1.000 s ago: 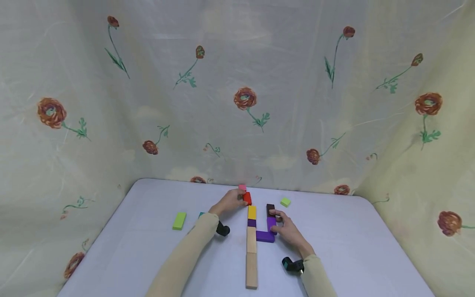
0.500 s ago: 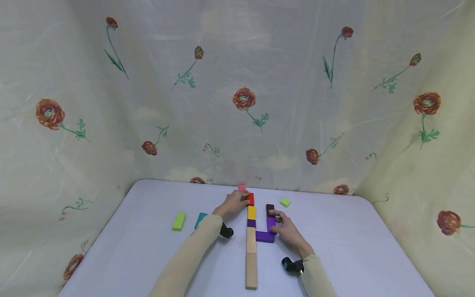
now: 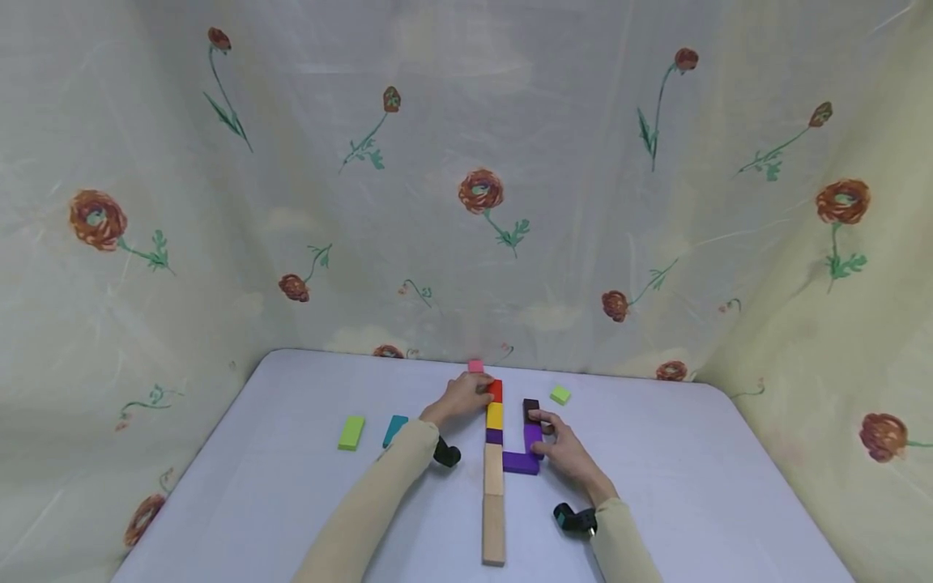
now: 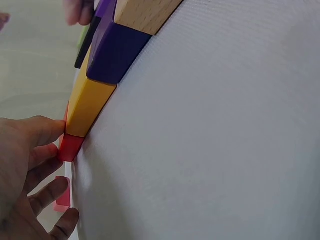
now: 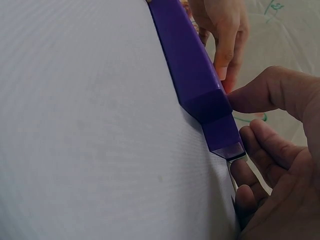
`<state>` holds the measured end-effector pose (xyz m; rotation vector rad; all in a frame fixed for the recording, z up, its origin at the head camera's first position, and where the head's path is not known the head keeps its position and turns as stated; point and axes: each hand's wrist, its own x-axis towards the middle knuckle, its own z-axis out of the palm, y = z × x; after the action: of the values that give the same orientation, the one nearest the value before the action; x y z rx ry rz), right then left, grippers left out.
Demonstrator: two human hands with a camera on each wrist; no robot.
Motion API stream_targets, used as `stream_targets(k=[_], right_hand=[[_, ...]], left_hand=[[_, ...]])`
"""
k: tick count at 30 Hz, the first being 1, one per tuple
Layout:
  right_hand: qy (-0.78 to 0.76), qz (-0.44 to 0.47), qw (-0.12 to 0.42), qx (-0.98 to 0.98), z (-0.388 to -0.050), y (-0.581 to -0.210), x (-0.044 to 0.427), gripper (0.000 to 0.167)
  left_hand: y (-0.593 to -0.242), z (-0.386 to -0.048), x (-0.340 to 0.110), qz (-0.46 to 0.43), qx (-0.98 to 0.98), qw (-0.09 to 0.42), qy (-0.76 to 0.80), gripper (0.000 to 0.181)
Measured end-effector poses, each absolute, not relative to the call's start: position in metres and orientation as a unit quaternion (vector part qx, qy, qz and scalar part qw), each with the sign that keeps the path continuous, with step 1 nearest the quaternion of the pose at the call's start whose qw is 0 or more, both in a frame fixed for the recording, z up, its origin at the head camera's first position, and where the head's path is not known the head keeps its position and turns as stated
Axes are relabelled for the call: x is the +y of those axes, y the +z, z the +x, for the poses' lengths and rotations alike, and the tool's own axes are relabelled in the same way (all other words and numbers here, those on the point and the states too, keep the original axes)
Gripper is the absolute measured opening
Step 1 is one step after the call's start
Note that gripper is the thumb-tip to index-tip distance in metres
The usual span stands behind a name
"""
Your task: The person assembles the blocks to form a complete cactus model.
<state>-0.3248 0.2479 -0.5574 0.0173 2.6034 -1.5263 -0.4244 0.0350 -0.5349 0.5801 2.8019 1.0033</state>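
Note:
With thumb and fingers my left hand (image 3: 462,397) grips a red block (image 3: 496,390), which meets the far end of a yellow block (image 3: 495,416). A dark purple block (image 3: 494,436) and two wooden blocks (image 3: 493,470) continue that row towards me. Beside it, a purple block (image 3: 521,463) lies crosswise, and another purple block (image 3: 532,438) leads to a dark block (image 3: 530,409). My right hand (image 3: 572,457) holds these last two from the right. In the left wrist view, the red block (image 4: 71,147) touches the yellow one (image 4: 90,107).
A lime block (image 3: 351,433) and a teal block (image 3: 394,429) lie left of my left hand. Beyond that hand is a pink block (image 3: 475,366); a smaller lime block (image 3: 560,395) lies at the back right. Flowered cloth (image 3: 554,243) hangs behind the table (image 3: 284,486).
My left hand has shifted right with the red block, bringing it from a tilted position into line with the yellow block. More of the teal block shows. My right hand has stayed in place.

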Motion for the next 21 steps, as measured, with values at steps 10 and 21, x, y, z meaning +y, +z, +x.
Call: stream_targets(k=[10, 21], right_hand=[[-0.506, -0.004, 0.056, 0.861, -0.3254, -0.558, 0.2482, 0.057], [-0.511, -0.004, 0.059, 0.857, -0.3264, -0.5572, 0.2492, 0.058]], left_hand=[[-0.5355, -0.4231, 0.0337, 0.2, 0.921, 0.056, 0.33, 0.042], [-0.5341, -0.4226, 0.0342, 0.197, 0.918, 0.059, 0.339, 0.043]])
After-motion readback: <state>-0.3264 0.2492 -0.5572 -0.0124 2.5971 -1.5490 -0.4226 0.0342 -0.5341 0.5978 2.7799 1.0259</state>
